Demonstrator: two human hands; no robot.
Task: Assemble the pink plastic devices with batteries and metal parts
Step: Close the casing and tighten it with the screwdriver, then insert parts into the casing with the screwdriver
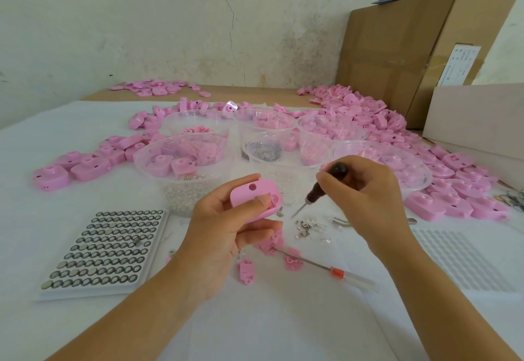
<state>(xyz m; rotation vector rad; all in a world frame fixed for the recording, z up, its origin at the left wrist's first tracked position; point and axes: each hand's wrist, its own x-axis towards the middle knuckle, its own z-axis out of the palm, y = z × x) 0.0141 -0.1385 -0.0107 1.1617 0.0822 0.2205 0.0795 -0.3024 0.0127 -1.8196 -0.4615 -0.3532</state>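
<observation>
Holding: our left hand [224, 227] pinches a pink case [256, 200], thumb pressed on its front face, fingers curled beneath.
Right hand: our right hand [365, 190] is closed round a dark-handled awl [323, 183], metal tip slanting toward 7 o'clock, just short of the case.
Case position: raised above the white table [255, 318], centre of view, a round hole near its top edge.
Batteries: a tray of button cells [105, 250] lies at 9 o'clock from the left hand.
Metal parts: small clips [307, 226] lie scattered just below the awl tip.
Screwdriver: a thin one with an orange collar [326, 265] lies at 5 o'clock from the case, across loose pink pieces [292, 260].
Tubs: clear plastic bowls [184, 156] stand at 12 o'clock, holding pink and metal parts.
Piles: more pink cases [448, 188] lie heaped at 2 o'clock; a cardboard box [397, 57] stands behind them.
</observation>
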